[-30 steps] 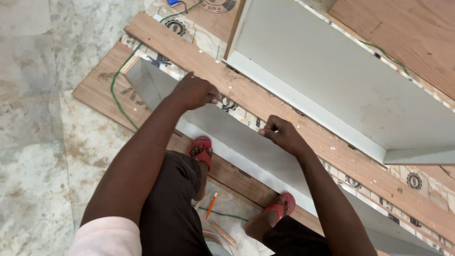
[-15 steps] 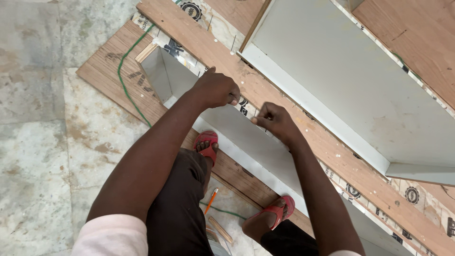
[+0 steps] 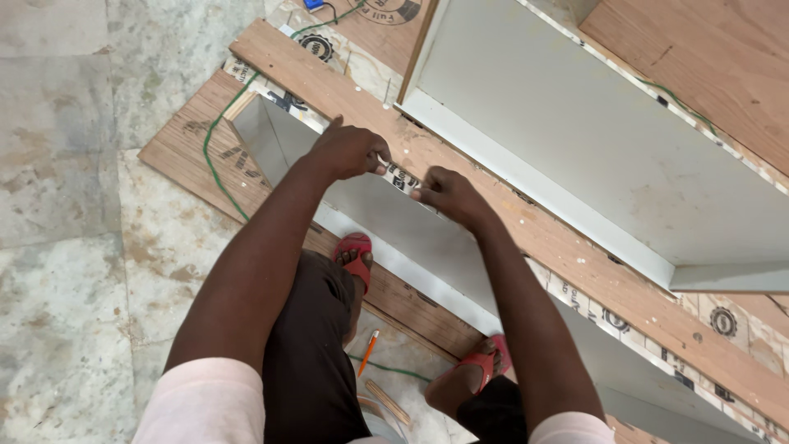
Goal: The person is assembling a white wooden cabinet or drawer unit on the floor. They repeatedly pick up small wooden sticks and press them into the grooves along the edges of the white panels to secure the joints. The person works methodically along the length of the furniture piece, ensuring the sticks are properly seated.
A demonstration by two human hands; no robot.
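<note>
Both hands rest side by side on the plywood strip (image 3: 493, 205), left hand (image 3: 349, 152) beside right hand (image 3: 448, 196); a pencil (image 3: 367, 353) lies on the floor (image 3: 74, 189) between the feet.

Left hand (image 3: 349, 152) and right hand (image 3: 448, 196), well apart a second ago, have closed in along the plywood strip (image 3: 526, 234), fingertips now nearly meeting

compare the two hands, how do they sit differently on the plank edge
The left hand sits farther up the plywood plank with its index finger pointing away; the right hand sits nearer, fingers curled. The left arm reaches straighter, the right bends more. Both pinch the plank's inner edge, close together.
</note>
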